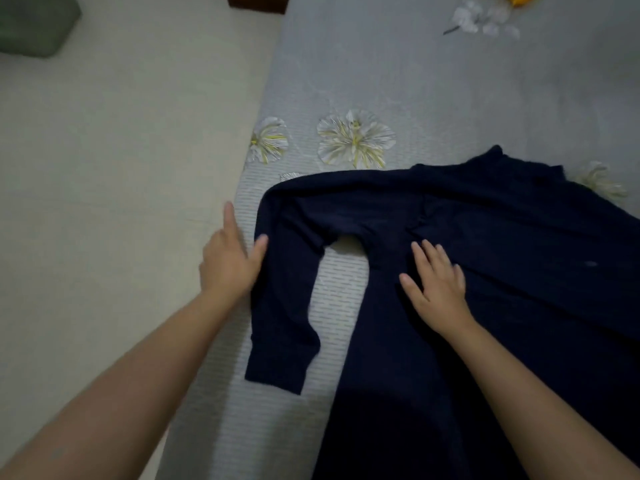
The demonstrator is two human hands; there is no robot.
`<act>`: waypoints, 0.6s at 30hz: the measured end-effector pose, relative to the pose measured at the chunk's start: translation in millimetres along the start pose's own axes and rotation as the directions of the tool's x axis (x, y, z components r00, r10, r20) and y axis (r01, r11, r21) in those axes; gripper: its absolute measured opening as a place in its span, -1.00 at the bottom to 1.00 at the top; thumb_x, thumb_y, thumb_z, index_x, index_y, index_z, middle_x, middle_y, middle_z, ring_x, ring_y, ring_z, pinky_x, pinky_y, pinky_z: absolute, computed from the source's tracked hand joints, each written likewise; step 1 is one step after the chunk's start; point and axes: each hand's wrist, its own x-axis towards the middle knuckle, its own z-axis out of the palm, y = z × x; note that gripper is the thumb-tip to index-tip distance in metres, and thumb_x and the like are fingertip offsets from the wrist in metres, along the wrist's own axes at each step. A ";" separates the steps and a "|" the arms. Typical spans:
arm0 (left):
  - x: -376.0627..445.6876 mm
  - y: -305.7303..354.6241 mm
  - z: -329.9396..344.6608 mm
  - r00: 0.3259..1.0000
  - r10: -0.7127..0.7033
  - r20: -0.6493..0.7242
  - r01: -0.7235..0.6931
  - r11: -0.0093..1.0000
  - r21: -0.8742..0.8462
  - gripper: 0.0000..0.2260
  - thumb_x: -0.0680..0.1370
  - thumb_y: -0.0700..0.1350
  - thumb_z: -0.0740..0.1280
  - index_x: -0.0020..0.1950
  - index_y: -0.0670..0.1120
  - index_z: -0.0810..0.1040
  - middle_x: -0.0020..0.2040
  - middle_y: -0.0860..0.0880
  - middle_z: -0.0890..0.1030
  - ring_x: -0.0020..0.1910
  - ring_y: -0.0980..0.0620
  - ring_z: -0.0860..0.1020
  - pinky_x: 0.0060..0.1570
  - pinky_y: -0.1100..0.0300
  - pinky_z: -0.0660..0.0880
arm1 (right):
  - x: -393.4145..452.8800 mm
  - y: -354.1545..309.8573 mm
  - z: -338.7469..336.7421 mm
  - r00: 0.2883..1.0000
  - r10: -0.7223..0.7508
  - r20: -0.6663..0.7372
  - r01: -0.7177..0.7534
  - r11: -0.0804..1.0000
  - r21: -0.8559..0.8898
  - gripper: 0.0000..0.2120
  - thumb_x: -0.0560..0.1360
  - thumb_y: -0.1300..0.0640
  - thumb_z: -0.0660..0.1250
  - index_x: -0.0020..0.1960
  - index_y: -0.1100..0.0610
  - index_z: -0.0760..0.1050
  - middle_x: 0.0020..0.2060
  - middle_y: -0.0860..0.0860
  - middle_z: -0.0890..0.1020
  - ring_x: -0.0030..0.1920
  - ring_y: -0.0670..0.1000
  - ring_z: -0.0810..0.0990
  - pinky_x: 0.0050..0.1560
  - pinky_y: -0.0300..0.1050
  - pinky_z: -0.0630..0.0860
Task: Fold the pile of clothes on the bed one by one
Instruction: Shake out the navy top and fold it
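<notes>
I have the dark navy sweater (485,271) spread flat near the edge of the bed (381,64), collar away from me, its body running down under my right arm and one sleeve (287,289) bent at the elbow so the cuff lies toward me, apart from the body with a strip of sheet between. My right hand (436,285) lies flat on the chest near the armpit, fingers straight and spread, gripping nothing. My left hand (228,261) is also open, its thumb touching the outer edge of the sleeve at the bend and its fingers pointing out past the bed's edge. I judge the step to be folding this sleeve in across the body. To do it well, I would keep the right palm pressing as an anchor by the shoulder seam, pinch the sleeve at the bend, and carry it over in one sweep so the cuff does not trail or bunch. Floral prints (353,140) mark the sheet beyond; pale floor (121,150) lies left.
</notes>
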 end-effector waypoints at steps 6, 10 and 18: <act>-98.4 -4.6 49.7 0.991 0.019 -0.133 -0.027 0.998 -0.063 -0.38 0.51 0.09 0.28 0.46 -0.04 0.06 0.09 -0.35 0.46 0.01 -0.29 0.44 0.04 -0.13 0.35 | -13.9 2.5 19.1 0.997 0.027 -0.070 -0.027 1.000 -0.002 -0.44 0.59 -0.07 0.05 0.49 0.07 -0.06 0.50 0.09 -0.07 0.49 0.07 -0.15 0.42 0.04 -0.27; -94.4 5.5 59.4 0.987 -0.129 -0.092 0.115 0.982 -0.151 -0.38 0.56 -0.01 0.22 0.48 -0.04 -0.08 0.19 -0.30 0.45 0.10 -0.22 0.44 0.10 -0.04 0.33 | -28.7 4.5 14.4 0.992 0.023 -0.126 -0.011 0.996 0.093 -0.37 0.49 -0.11 -0.03 0.48 0.13 0.00 0.49 0.12 0.01 0.49 0.09 -0.07 0.44 0.02 -0.18; -92.1 53.8 45.3 0.981 0.054 -0.185 -0.118 0.928 -0.354 -0.45 0.58 -0.19 0.19 0.49 -0.21 -0.02 0.44 -0.21 0.23 0.37 -0.16 0.28 0.20 0.35 0.13 | -81.9 66.4 -16.9 0.976 0.099 -0.195 -0.058 0.977 0.205 -0.44 0.58 -0.05 0.05 0.47 0.17 0.01 0.47 0.07 0.05 0.46 0.01 -0.05 0.46 0.03 -0.13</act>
